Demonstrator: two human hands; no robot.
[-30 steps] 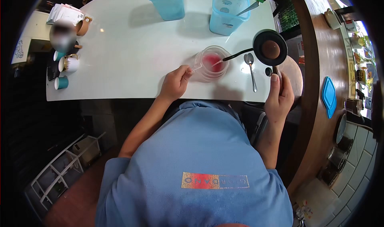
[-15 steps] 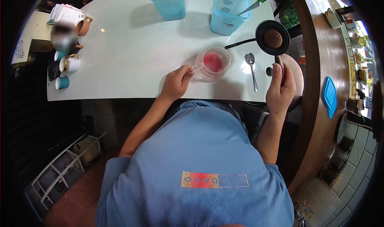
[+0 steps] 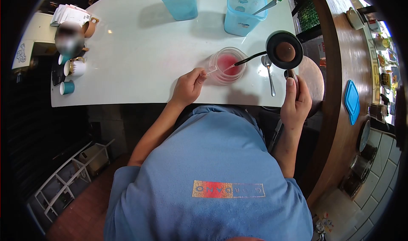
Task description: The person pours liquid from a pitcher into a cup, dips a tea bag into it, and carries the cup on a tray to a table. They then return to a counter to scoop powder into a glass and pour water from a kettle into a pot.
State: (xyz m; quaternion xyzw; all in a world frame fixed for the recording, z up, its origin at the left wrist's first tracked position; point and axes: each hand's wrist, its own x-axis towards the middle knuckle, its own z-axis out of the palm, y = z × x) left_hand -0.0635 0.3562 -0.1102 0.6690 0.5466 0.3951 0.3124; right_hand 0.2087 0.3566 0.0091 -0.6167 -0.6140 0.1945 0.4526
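My left hand (image 3: 187, 88) is closed round the handle of a clear measuring jug (image 3: 240, 76), which stands near the table's front edge with pink liquid (image 3: 228, 67) inside. Above and to the right, my right hand (image 3: 296, 101) grips the handle of a black gooseneck kettle (image 3: 273, 59) with a round brown knob on its lid. The kettle's thin spout reaches over the jug's rim, and a fine clear stream runs from its tip into the pink liquid. A metal spoon (image 3: 270, 77) lies on the table between the jug and my right hand.
Two light-blue plastic containers (image 3: 178, 5) (image 3: 240, 22) stand at the back of the white table (image 3: 127, 71); the right one holds a utensil. Cups (image 3: 67, 87) line the left edge. A blue lid (image 3: 352, 103) rests on the wooden counter (image 3: 335, 126) to the right.
My right hand has moved the kettle left, bringing its spout from beside the jug to over it. A thin stream now shows at the spout. My left hand stays on the jug handle.
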